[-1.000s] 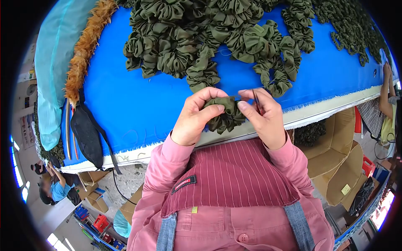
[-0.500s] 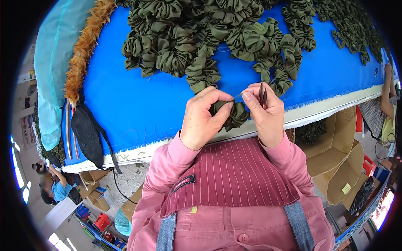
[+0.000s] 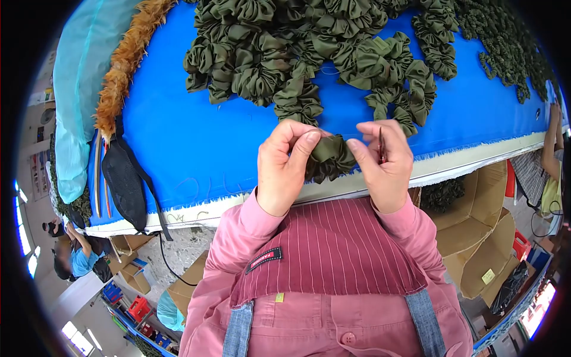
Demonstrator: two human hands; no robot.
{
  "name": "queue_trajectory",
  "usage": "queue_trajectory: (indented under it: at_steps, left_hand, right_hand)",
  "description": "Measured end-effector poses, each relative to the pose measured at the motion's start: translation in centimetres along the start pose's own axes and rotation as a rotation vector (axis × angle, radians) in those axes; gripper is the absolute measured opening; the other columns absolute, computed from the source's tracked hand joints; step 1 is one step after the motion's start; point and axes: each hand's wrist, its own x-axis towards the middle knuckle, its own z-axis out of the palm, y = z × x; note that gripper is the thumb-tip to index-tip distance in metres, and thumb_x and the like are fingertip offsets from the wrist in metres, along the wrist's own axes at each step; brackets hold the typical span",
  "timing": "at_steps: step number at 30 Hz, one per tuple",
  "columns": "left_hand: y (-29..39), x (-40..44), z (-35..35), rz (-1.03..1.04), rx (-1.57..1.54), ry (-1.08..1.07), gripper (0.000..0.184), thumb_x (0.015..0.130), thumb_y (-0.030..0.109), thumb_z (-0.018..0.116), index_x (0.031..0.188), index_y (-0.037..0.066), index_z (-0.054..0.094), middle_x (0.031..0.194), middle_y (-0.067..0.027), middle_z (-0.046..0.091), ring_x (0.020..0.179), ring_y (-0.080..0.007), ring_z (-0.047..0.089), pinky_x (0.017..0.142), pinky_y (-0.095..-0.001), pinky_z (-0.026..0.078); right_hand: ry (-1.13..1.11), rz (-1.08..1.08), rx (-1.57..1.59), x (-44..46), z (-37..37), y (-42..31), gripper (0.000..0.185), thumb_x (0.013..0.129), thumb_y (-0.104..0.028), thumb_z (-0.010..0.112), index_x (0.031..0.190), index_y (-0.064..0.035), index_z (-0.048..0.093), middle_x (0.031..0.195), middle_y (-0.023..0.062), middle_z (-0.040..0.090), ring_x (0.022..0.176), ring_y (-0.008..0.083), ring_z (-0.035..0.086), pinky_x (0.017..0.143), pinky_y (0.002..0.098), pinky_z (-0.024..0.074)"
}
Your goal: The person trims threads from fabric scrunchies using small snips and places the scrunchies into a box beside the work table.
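Note:
My left hand [image 3: 278, 169] is closed, its thumb and fingers pinching the edge of a dark green scrunchie [image 3: 331, 159] over the table's front edge. A thin strand shows at those fingertips. My right hand [image 3: 388, 169] sits just right of the scrunchie, closed around small dark thread snips [image 3: 381, 146] that point up out of the palm. Its thumb tip is close to the fabric; I cannot tell whether they touch. A large pile of dark green scrunchies [image 3: 262, 68] lies beyond both hands.
The table has a blue cover [image 3: 172, 143] with a frayed edge. At its left lie a brown feathery strip [image 3: 119, 77], a black pouch [image 3: 124, 184] and teal fabric [image 3: 89, 101]. Right and below stand open cardboard boxes [image 3: 476, 208]. People work at far left and far right.
My hands have drawn apart slightly, my right hand shifting right with the snips. More of the scrunchie shows between them. The view has shifted a little.

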Motion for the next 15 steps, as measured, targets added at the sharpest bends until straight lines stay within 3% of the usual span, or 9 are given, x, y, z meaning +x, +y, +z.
queue_trajectory:
  at_steps: [4, 8, 15]
  left_hand:
    - [0.6, 0.1, -0.3, 0.011, -0.210, 0.048, 0.008, 0.089, 0.008, 0.062, 0.091, 0.001, 0.063, 0.084, -0.0042, 0.065, 0.070, -0.0085, 0.052, 0.067, -0.0192, 0.043]
    - [0.9, -0.5, -1.0, -0.117, -0.418, 0.024, 0.008, 0.090, 0.008, 0.060, 0.095, 0.001, 0.062, 0.094, -0.0068, 0.064, 0.080, -0.0124, 0.056, 0.080, -0.0252, 0.046]
    - [1.0, -0.8, -0.6, -0.093, -0.559, 0.108, 0.012, 0.088, 0.007, 0.063, 0.098, 0.000, 0.066, 0.091, -0.0061, 0.065, 0.080, -0.0104, 0.058, 0.078, -0.0216, 0.047]
  right_hand:
    - [0.122, -0.079, 0.008, 0.2, -0.5, -0.9, 0.026, 0.079, -0.004, 0.066, 0.104, 0.0012, 0.059, 0.080, 0.0038, 0.052, 0.062, 0.0120, 0.045, 0.055, 0.0226, 0.0371]
    - [-0.202, -0.186, 0.025, -0.2, -1.6, -1.6, 0.032, 0.079, -0.005, 0.066, 0.109, 0.0016, 0.057, 0.076, 0.0052, 0.054, 0.059, 0.0148, 0.046, 0.055, 0.0254, 0.0394]
    - [-0.281, -0.193, -0.168, -0.9, -0.3, -3.1, 0.032, 0.077, -0.007, 0.068, 0.106, 0.0024, 0.059, 0.075, 0.0082, 0.057, 0.059, 0.0191, 0.051, 0.054, 0.0293, 0.0421]
